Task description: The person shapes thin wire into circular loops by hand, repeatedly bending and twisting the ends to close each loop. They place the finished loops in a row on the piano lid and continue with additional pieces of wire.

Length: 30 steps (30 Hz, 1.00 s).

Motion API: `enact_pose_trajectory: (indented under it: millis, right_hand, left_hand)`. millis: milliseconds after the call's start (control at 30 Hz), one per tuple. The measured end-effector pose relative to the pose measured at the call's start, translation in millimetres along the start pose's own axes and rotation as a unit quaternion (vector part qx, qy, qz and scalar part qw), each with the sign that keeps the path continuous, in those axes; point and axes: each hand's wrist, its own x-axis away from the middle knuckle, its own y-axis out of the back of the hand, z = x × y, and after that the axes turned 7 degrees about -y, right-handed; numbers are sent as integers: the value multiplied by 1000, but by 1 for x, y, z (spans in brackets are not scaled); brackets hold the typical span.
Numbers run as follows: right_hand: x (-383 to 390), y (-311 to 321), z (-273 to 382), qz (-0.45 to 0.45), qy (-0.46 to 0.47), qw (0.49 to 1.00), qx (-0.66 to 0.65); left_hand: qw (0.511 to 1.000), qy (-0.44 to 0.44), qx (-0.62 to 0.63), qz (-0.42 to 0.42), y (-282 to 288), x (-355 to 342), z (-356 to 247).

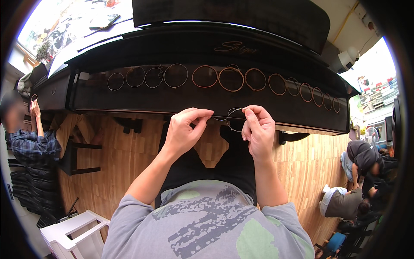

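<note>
Between my two hands is a thin coiled wire string point(228, 117), partly looped, with one end stretched across to the left. My left hand point(184, 127) pinches that end between thumb and fingertips. The loop's upper right side is held in my right hand point(259, 129), thumb against the curled fingers. Both hands are just in front of the near edge of a glossy black piano point(172, 101). Along its closed lid lie several coiled strings in a row: silver-coloured coils point(164, 78) toward the left and copper-coloured coils point(219, 81) from the middle to the right.
At far left a person in a plaid shirt point(32, 144) holds a small coil near a black stool point(75, 157). A white wooden stool point(71, 233) stands at lower left. People point(360, 159) bend down at right. Wooden floor point(297, 172) lies below.
</note>
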Motion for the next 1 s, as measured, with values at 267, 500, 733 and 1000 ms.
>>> enact_pose_trajectory:
  millis: [267,500,733,1000]
  right_hand:
    - [-4,1,1,-29,50,998,34]
    - [-1,-2,2,-59,108,985,125]
    - [2,-3,6,-48,251,916,311]
    - [2,-7,0,-52,287,902,319]
  left_hand:
    - [988,-70,-135,-5,2,5,-1]
    - [998,36,-38,44,2,8,-2]
    - [926,257,216,175,12,5,0]
    - [867,243,403,164,-11,8,-9]
